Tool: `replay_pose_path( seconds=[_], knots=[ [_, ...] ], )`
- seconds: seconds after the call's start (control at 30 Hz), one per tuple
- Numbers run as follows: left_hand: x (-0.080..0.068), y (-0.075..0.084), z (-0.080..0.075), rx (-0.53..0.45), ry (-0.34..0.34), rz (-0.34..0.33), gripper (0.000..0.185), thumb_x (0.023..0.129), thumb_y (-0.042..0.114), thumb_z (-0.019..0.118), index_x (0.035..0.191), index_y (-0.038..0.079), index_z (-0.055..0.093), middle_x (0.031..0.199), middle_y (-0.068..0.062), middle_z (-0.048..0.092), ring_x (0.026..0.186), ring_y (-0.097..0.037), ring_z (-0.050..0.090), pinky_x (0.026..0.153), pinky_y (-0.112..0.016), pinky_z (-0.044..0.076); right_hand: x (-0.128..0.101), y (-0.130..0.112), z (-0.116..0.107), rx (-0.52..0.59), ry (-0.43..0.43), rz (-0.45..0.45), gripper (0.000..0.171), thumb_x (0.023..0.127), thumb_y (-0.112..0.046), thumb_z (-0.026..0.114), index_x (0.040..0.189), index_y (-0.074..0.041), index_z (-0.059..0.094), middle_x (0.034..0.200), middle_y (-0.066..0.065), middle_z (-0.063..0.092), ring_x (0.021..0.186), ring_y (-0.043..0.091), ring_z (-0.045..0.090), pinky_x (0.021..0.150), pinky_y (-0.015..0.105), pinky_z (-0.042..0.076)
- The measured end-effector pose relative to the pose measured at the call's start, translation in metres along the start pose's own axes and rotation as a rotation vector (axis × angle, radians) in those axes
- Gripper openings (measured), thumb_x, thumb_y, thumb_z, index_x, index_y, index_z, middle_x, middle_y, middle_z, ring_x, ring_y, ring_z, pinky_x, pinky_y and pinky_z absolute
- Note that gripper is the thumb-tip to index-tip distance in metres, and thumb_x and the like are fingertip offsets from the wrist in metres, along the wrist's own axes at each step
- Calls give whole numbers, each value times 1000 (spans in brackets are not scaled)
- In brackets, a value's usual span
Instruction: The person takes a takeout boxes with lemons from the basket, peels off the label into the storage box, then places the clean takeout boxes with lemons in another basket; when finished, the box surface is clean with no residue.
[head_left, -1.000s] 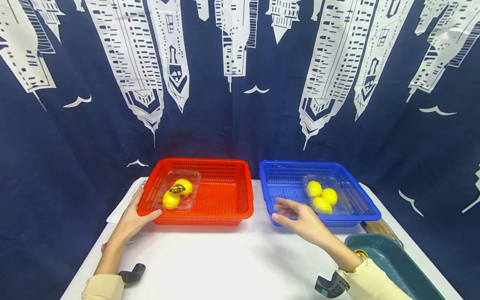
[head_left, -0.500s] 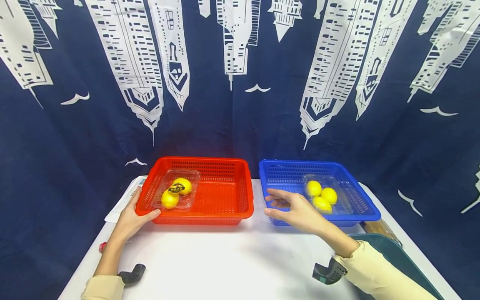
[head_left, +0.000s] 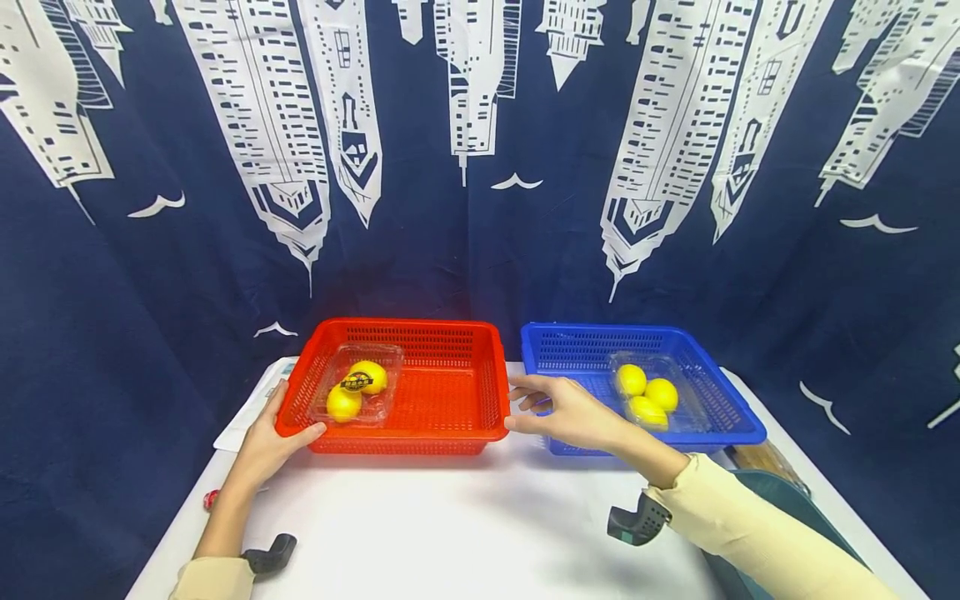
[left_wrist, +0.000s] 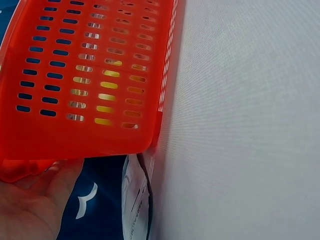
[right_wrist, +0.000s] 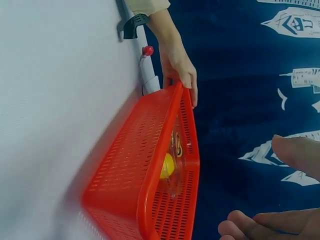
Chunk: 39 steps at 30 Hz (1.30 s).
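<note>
Head view shows the red basket on the white table, with a clear box of lemons in its left part. At the basket's front left corner the left hand grips the rim, thumb over the front edge and fingers round the side, forearm stretched straight back. By the basket's right rim the right hand hovers with fingers spread and loosely extended, holding nothing, its fingertips near that rim. Right of the red basket stands a blue basket with more lemons
</note>
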<state>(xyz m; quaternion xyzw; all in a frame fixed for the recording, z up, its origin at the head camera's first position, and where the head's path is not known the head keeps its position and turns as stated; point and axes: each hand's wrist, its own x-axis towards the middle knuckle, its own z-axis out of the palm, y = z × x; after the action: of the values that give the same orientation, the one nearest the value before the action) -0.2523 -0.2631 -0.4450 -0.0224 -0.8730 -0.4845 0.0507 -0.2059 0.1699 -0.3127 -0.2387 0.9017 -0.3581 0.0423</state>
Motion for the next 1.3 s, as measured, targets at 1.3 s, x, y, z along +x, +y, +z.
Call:
replay_pose_path(
  seconds=[1.3],
  knots=[
    [-5, 3, -1, 22, 1, -16, 108, 83, 41, 73, 157, 9, 1, 164, -20, 4, 148, -47, 13, 113, -70, 19, 160, 9, 52, 426, -206, 226, 62, 89, -24, 70, 137, 7, 48, 130, 18, 63, 102, 21, 65, 108, 44, 46]
  ],
)
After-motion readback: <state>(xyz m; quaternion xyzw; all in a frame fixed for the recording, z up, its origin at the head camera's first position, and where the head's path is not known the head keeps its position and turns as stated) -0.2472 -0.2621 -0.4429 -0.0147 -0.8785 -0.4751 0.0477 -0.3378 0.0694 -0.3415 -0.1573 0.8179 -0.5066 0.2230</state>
